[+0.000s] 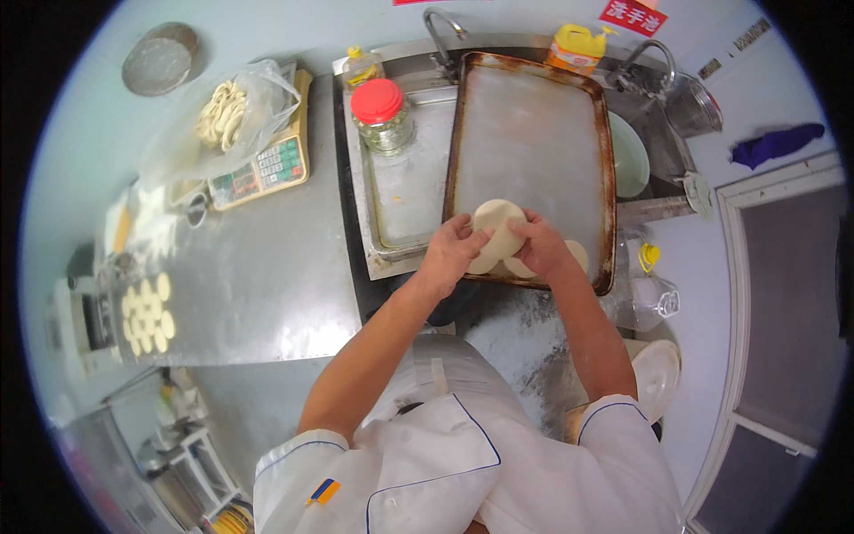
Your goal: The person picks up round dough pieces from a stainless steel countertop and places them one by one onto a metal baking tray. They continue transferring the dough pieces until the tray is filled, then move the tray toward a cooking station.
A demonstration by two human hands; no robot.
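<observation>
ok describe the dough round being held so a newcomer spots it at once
Find the large, brown-rimmed baking tray. At its near end are the left hand and right hand. The held dough round is the pale disc both hands grip, while the neighbouring rounds lie on the tray.

Steel table (276, 267) and sink unit (654, 210), side by side.
The table bears a scale (267, 183) and, toward its left end, a cluster of pale dough pieces (167, 324); a brown-rimmed baking tray (534, 125), seemingly resting across the sink unit, carries flat dough rounds (576, 254) along its near edge, while a red-lidded jar (385, 133) stands to the tray's left.
</observation>
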